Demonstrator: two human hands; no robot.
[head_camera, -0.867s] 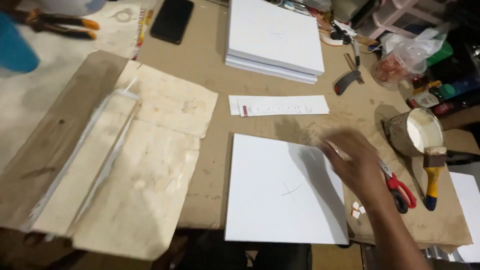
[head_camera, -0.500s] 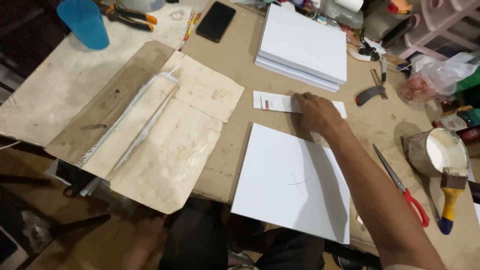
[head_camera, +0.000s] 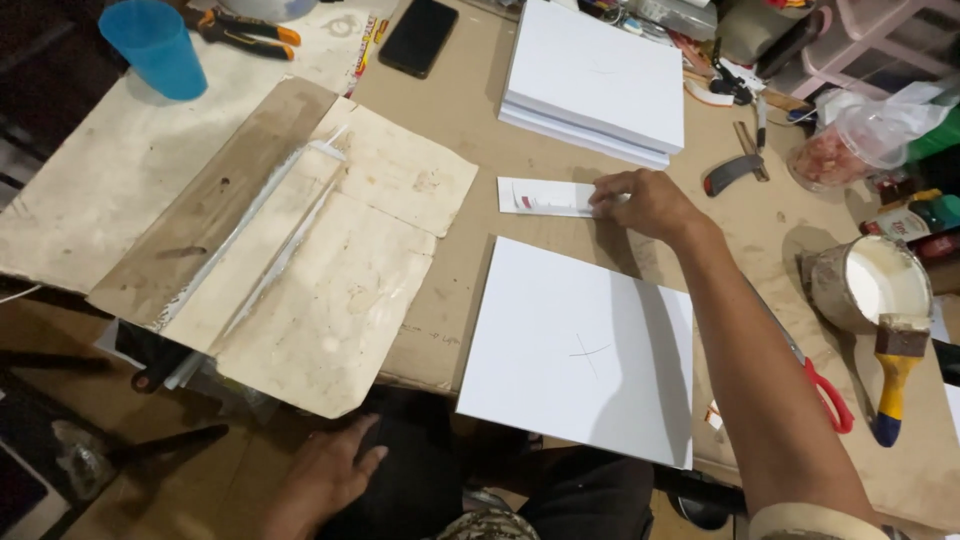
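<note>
A narrow white paper strip (head_camera: 545, 196) is pressed flat to the workbench (head_camera: 450, 290) by the right hand (head_camera: 645, 200), fingers curled together on its right end — it lies between the stack of white boards (head_camera: 595, 80) toward the far edge and the single white board (head_camera: 580, 350) overhanging the near edge. The left hand (head_camera: 320, 475) is held below the near edge, fingers loosely spread, touching nothing visible.

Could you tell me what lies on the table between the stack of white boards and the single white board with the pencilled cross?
In the head view, a narrow white paper strip lies between the stack and the single board, with the right hand resting on its right end.
</note>
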